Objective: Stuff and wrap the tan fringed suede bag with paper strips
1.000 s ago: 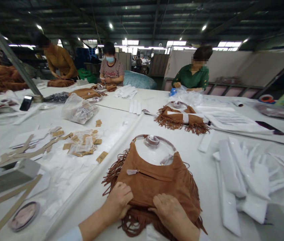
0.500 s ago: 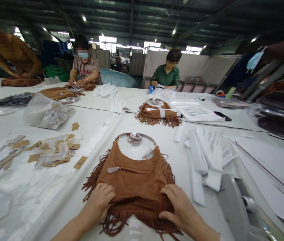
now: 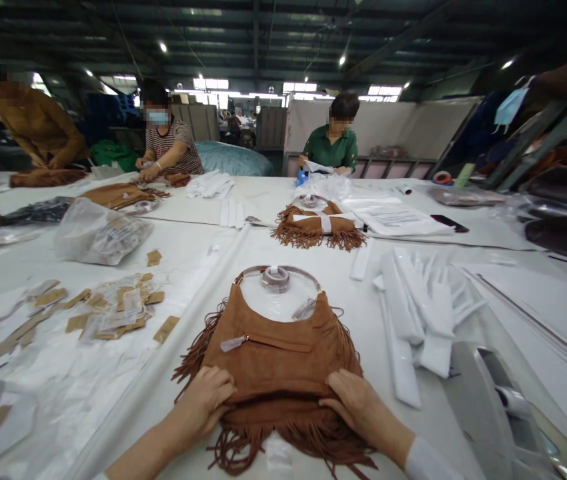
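A brown suede-look handbag point(image 3: 271, 365) lies flat before me, with long fringe down both sides and along the bottom. Its zip pull point(image 3: 234, 343) is wrapped in pale material, and a coiled strap point(image 3: 275, 279) rests inside the handle loop point(image 3: 251, 270). My left hand point(image 3: 207, 399) grips the lower left of the bag with curled fingers. At the lower right, my right hand point(image 3: 355, 402) pinches the bag between thumb and fingers. Between the hands, the material forms a crosswise fold. A whitish strip point(image 3: 278, 455) shows below the fringe.
White foam strips point(image 3: 403, 313) lie to the right, beside a grey tape dispenser point(image 3: 496, 407). Tan tags point(image 3: 126, 310) and a translucent plastic bag point(image 3: 98, 230) are at left. Another fringed handbag point(image 3: 308, 223) sits farther back. Several people work across the table.
My right hand has closed from a spread grasp into a pinch on the bag. The fold near the bottom looks deeper. The view has shifted slightly, and the bag appears a little farther right.
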### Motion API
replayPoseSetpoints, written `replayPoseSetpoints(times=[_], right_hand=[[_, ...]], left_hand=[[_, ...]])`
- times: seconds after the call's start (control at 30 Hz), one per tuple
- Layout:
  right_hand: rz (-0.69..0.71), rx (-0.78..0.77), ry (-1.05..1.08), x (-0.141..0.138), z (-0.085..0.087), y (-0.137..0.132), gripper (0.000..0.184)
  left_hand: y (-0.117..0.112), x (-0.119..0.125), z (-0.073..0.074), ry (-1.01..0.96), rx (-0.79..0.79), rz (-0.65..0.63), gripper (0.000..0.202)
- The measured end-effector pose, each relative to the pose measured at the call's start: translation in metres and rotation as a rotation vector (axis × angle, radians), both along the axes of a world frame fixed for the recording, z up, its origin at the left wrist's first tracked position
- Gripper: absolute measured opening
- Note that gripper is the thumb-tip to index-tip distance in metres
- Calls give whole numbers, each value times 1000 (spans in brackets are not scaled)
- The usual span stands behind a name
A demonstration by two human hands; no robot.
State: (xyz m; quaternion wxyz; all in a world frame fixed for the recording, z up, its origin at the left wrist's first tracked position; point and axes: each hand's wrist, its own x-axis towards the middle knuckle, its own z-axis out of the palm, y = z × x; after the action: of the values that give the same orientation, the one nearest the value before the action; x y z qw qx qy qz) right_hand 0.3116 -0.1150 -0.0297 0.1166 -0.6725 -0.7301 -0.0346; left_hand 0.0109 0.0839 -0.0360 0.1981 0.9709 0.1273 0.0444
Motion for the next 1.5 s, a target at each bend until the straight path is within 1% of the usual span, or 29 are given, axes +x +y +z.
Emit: replayPoseSetpoints(times=[0.1, 0.17, 0.23, 0.3, 0.4, 0.43, 0.47, 0.5, 0.57, 0.63, 0.67, 0.73, 0.77, 0.87, 0.93, 1.0, 1.1, 1.17, 1.23, 1.3, 1.33, 1.4, 1.5], right_hand=[[-12, -29, -18, -7, 9, 1, 16], [-26, -66, -23, -13, 15, 0, 17], [-44, -106, -30, -17, 21, -2, 22], [-43, -106, -48, -21, 26, -4, 37], [20, -10, -58, -29, 35, -4, 74], [45, 27, -48, -33, 37, -3, 82], [63, 59, -32, -37, 39, -2, 84], [76, 87, -15, -41, 39, -1, 81], [89, 131, 3, -49, 38, 2, 67], [102, 163, 9, -55, 34, 3, 42], [101, 169, 17, -58, 32, 3, 28], [72, 137, 57, -62, 31, 3, 4], [46, 110, 82, -63, 31, 3, 5], [-24, 69, 130, -65, 33, 5, 21], [-34, 123, 128, -66, 31, 8, 24], [-41, 211, 100, -66, 27, 10, 22], [12, 284, 44, -70, 20, 13, 23], [63, 294, 50, -75, 18, 16, 22], [62, 267, 94, -82, 17, 20, 17], [29, 207, 135, -88, 19, 23, 12], [14, 170, 142, -89, 20, 25, 13], [4, 118, 127, -90, 21, 28, 16], [16, 56, 89, -86, 19, 30, 19]], left_hand=[[-11, 14, 14, 110, 91, 105, 13], [-21, 24, 21, 149, 122, 139, 19], [-29, 33, 25, 154, 108, 144, 27], [-33, 38, 28, 136, 79, 132, 38], [-36, 40, 27, 75, 49, 79, 63], [-38, 40, 27, 47, 48, 64, 66], [-41, 40, 25, 19, 53, 57, 66], [-43, 40, 24, -7, 67, 60, 61], [-50, 42, 22, -49, 107, 83, 46], [-54, 44, 20, -71, 130, 97, 29], [-54, 45, 19, -75, 120, 96, 23], [-52, 48, 18, -72, 65, 91, 23], [-50, 49, 18, -67, 31, 87, 27], [-43, 53, 19, -44, -44, 73, 36], [-41, 55, 20, -29, -73, 67, 41], [-41, 56, 21, -18, -93, 74, 44], [-42, 57, 22, -15, -103, 77, 47], [-38, 59, 23, -7, -115, 51, 48], [-29, 63, 24, 33, -158, 3, 49], [-15, 71, 24, 99, -207, -95, 50], [-8, 76, 24, 128, -223, -153, 49], [3, 86, 21, 156, -229, -253, 39], [9, 98, 13, 132, -208, -331, 22]])
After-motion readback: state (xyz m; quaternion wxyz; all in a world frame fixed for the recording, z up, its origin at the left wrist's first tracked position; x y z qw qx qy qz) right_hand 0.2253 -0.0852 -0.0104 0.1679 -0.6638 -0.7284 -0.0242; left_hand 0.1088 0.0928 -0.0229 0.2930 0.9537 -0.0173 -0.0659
